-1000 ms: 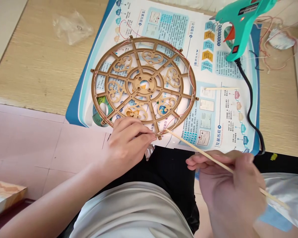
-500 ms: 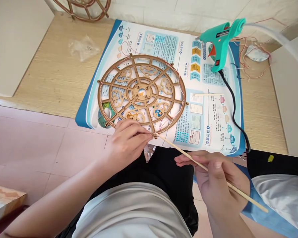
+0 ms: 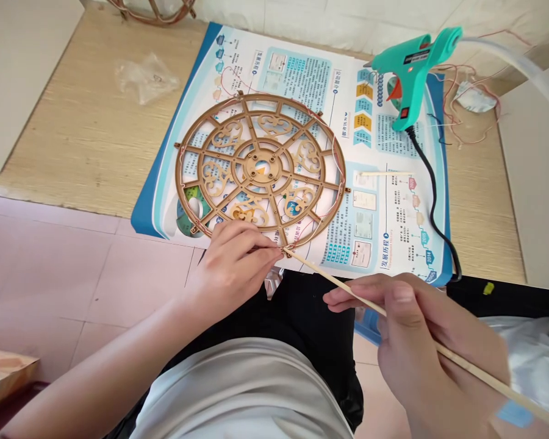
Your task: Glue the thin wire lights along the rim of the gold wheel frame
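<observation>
A round golden openwork frame [image 3: 260, 167] with thin copper wire along its rim lies flat on a blue printed poster [image 3: 384, 231]. My left hand [image 3: 233, 265] is closed in a pinch at the frame's near edge, on the wire there. My right hand [image 3: 427, 341] grips a long thin wooden stick [image 3: 329, 279], whose tip touches the frame's near rim right beside my left fingertips.
A teal glue gun [image 3: 409, 67] stands at the poster's far right, its black cord [image 3: 432, 207] trailing toward me. Loose wires [image 3: 466, 97] lie beyond it. A second short stick [image 3: 379, 174], a crumpled clear bag [image 3: 146, 78] and another frame [image 3: 150, 11] are nearby.
The view has pulled back and shifted slightly. My right hand has slid a little along the stick; the stick tip and left pinch stay at the frame's near rim.
</observation>
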Available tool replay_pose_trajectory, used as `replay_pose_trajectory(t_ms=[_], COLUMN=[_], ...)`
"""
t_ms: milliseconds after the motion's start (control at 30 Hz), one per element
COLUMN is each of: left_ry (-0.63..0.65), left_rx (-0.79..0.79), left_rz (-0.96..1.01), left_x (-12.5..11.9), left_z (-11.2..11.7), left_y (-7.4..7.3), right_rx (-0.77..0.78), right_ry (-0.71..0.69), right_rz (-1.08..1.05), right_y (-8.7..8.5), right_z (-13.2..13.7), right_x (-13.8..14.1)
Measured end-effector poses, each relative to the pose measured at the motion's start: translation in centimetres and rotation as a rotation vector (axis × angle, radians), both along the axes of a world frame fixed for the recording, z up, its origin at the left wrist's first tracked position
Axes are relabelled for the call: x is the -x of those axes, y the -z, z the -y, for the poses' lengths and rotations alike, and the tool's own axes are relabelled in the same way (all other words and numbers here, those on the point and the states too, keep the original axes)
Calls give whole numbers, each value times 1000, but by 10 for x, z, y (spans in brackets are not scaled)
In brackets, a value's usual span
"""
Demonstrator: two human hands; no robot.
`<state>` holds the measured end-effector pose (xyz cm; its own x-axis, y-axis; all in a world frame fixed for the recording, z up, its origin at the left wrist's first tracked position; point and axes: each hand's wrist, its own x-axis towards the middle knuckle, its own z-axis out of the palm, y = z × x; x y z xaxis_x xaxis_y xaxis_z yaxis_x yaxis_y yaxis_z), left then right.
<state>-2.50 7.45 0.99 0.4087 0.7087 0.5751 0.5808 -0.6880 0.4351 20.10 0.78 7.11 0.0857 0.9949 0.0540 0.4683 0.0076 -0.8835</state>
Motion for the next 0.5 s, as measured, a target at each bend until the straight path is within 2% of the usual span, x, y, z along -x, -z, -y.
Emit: replay_pose_trajectory(t_ms=[100, 167, 233, 367, 500], left_ry=[-2, -14, -19, -13, -1], left_rx=[19, 23, 28, 47, 44], left_rz=[-9, -13, -15, -21, -35], left_x=[0, 0, 0, 0, 2], left_z=[0, 1, 1, 1, 1], left_y=[0, 0, 0, -1, -2], right_rx=[-2, 25, 34, -87, -124], right_ry=[46, 150, 194, 158, 108], right_rz=[120, 92, 23, 82, 256], right_y=[-10, -10, -6, -6, -17], right_z=[-7, -11, -13, -24, -58], right_x=[6, 8, 8, 7, 12])
